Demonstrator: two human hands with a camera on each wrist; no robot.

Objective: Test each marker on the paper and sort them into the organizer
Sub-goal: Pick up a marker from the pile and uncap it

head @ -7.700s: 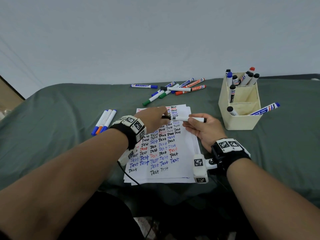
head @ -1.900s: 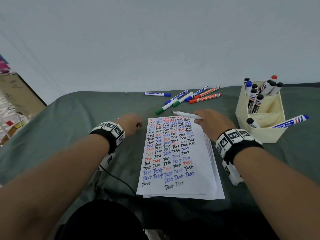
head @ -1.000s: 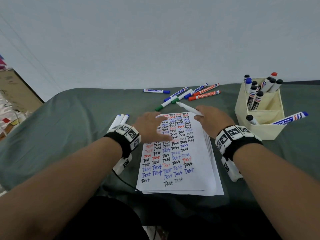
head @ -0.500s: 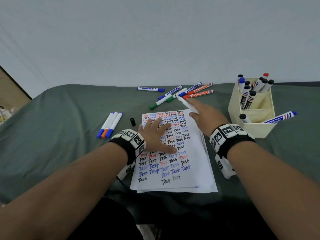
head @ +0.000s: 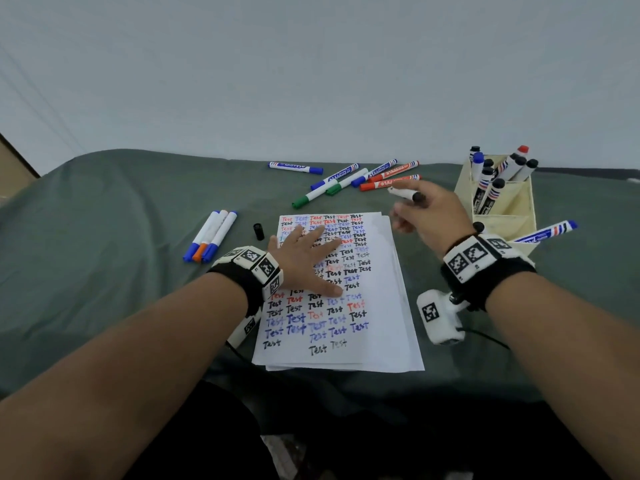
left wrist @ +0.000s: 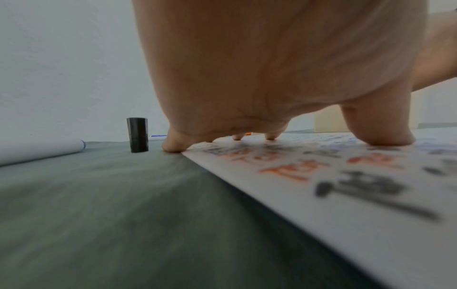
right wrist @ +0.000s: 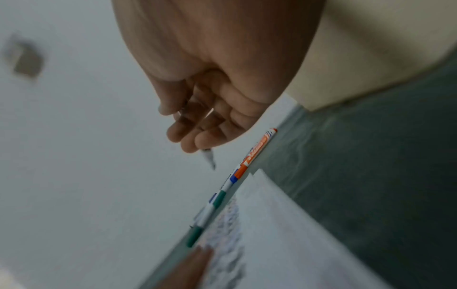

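My left hand lies flat with spread fingers on the white paper, which is covered in rows of "Test" in black, blue and red. In the left wrist view its fingertips press the paper. My right hand hovers above the paper's far right corner and grips an uncapped white marker; in the right wrist view the marker's tip sticks out below the curled fingers. A black cap stands upright on the cloth left of the paper. The cream organizer stands at the right, holding several markers.
Several loose markers, blue, green and orange-red, lie on the grey-green cloth behind the paper. Three white markers lie side by side at the left. One blue marker sticks out of the organizer's front compartment. A pale wall rises behind.
My left hand set the black cap on the cloth and moved onto the paper, spreading flat. My right hand lifted the marker off the paper's top edge and swung right, toward the organizer.
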